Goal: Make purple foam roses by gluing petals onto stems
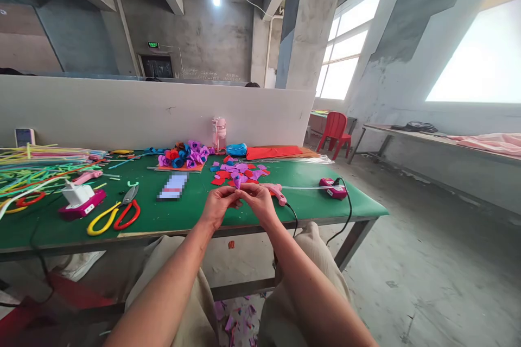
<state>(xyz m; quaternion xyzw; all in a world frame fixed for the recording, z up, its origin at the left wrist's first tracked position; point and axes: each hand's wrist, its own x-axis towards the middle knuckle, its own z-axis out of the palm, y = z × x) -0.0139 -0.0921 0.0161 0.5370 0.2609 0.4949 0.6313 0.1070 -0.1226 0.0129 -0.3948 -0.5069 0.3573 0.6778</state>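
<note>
Above the near part of the green table, my left hand (220,204) and my right hand (257,200) meet fingertip to fingertip. Between them they pinch a small purple paper flower (238,180), its pointed petals sticking up over the fingers. Its lower end is hidden by the fingertips. Just beyond lie loose red and purple petals (220,174), spread flat in a patch. A pink glue gun (277,193) rests on the table right beside my right hand, with a clear stick reaching rightward from its back. Finished-looking paper flowers (189,155) in purple, blue and red are heaped further back on the left.
Scissors with yellow and red handles (116,214) lie left on the green table (195,216), near a phone (174,186). Power sockets (332,188) with cords, a bundle of coloured stems (44,173), a pink bottle (218,135) and red paper (272,152) surround the work area. A white partition (163,111) stands behind.
</note>
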